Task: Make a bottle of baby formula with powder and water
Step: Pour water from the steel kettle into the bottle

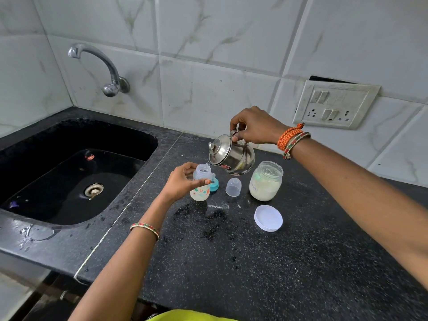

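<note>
A small clear baby bottle (201,184) with coloured prints stands upright on the black counter, its mouth uncovered and whitish content at its bottom. My left hand (180,181) grips its side. My right hand (254,128) holds the handle of a steel kettle (231,156), tilted left so its spout sits over the bottle's mouth. The teal nipple ring (214,183) stands just right of the bottle. A clear dome cap (234,186) sits beside it. An uncovered jar of white powder (266,180) stands to the right, its white lid (268,218) lying flat in front.
A black sink (69,172) with a metal drain fills the left, a wall tap (102,66) above it. The speckled counter (254,262) has wet patches near the bottle. A socket panel (333,104) is on the tiled wall at right.
</note>
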